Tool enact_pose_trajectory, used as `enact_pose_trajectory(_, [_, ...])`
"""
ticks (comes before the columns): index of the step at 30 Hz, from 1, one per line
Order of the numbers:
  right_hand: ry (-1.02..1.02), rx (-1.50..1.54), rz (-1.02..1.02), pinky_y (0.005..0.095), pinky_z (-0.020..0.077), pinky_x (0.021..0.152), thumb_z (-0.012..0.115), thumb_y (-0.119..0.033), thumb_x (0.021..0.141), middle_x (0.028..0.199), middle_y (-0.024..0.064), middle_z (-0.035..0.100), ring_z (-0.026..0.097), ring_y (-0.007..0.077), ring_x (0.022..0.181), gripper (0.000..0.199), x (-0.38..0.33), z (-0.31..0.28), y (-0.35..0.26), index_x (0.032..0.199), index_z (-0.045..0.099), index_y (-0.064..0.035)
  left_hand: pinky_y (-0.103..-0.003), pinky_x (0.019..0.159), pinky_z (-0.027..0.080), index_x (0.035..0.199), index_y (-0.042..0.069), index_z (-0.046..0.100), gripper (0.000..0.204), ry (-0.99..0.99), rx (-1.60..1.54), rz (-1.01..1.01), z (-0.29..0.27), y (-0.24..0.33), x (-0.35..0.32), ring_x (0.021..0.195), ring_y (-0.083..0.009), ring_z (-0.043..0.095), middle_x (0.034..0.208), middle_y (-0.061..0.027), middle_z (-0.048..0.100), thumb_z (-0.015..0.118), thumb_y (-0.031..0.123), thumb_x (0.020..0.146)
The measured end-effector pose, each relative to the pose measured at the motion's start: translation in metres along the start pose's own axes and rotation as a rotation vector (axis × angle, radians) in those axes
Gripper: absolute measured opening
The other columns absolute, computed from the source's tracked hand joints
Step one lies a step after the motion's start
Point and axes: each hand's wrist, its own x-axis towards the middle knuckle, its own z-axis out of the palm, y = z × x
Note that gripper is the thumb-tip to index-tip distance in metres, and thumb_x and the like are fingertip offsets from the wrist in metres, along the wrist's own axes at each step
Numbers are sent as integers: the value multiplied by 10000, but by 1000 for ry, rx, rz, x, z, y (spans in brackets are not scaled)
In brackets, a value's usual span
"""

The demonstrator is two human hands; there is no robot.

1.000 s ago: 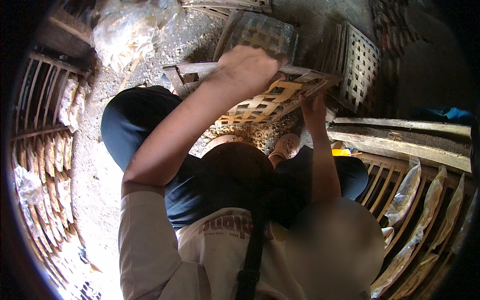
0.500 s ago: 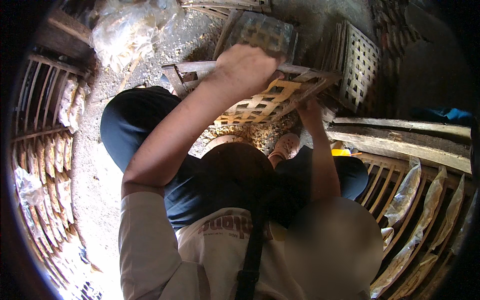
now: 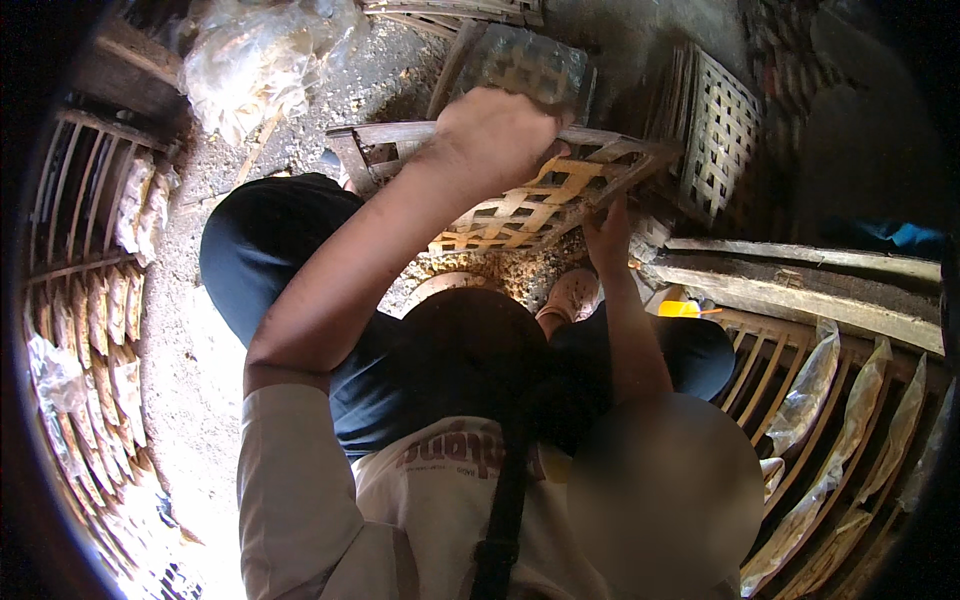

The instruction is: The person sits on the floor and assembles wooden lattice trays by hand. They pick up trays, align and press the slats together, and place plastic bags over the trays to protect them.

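A woven bamboo tray (image 3: pixel 500 225) with a wooden frame is held tilted above the floor, in front of my knees. My left hand (image 3: pixel 500 135) reaches over its upper rim, fingers closed there; most of the fingertips are hidden. At the tray's lower right edge, my right hand (image 3: pixel 608 238) grips the frame from below, its fingers partly behind the wood. Just beyond my left hand lies a clear plastic-covered block or box (image 3: pixel 525 62), whose contents I cannot make out.
Stacked woven trays (image 3: pixel 722 130) lean at the far right. A crumpled heap of clear plastic (image 3: pixel 255 70) lies far left. Slatted racks with flat wrapped packets (image 3: pixel 105 310) stand on the left, and another rack (image 3: pixel 760 375) on the right, beside wooden beams (image 3: pixel 800 290). A yellow-orange object (image 3: pixel 680 308) rests near my right knee.
My right hand has shifted slightly left and nearer along the tray's edge. The tray's tilt has altered a little, while my left hand stays almost in place.
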Motion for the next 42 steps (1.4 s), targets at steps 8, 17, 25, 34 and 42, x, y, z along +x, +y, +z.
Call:
enact_pose_trajectory(8, [-99,227,122,389,434,844,648,-103,818,1048,170,557,556,277,963,377,6,-17,-24,1141,480,-5,-396,647,532,1028,130,640,311,-71,67,1,-5,0,0,693,-276,671,677,-123,647,532,392,898])
enact_pose_trajectory(17, [-47,-25,-140,376,442,827,623,-132,851,1060,166,565,561,288,958,413,-2,10,1,1210,473,4,-381,644,535,868,97,682,307,1,-23,-7,-3,-2,1,695,-269,675,684,-126,654,551,374,883])
enact_pose_trajectory(25, [-219,-34,70,360,428,885,562,-114,888,1165,222,517,528,323,1070,400,5,-6,9,1254,446,1,-384,611,533,858,94,682,297,29,42,37,4,-6,5,640,-274,663,641,-116,634,556,363,882])
enact_pose_trajectory(34, [-9,-200,-95,468,427,882,617,-96,833,1103,227,544,527,416,1003,460,-27,39,89,1259,460,-28,-373,627,544,849,91,680,312,-49,20,57,-2,-3,13,650,-261,673,660,-116,650,560,377,879])
enact_pose_trajectory(42, [-165,5,-25,416,402,934,548,-153,899,1203,229,508,500,370,1110,462,-11,11,-1,1317,404,-20,-357,628,549,877,99,678,264,8,0,-21,2,-6,7,655,-244,680,670,-100,657,569,339,872])
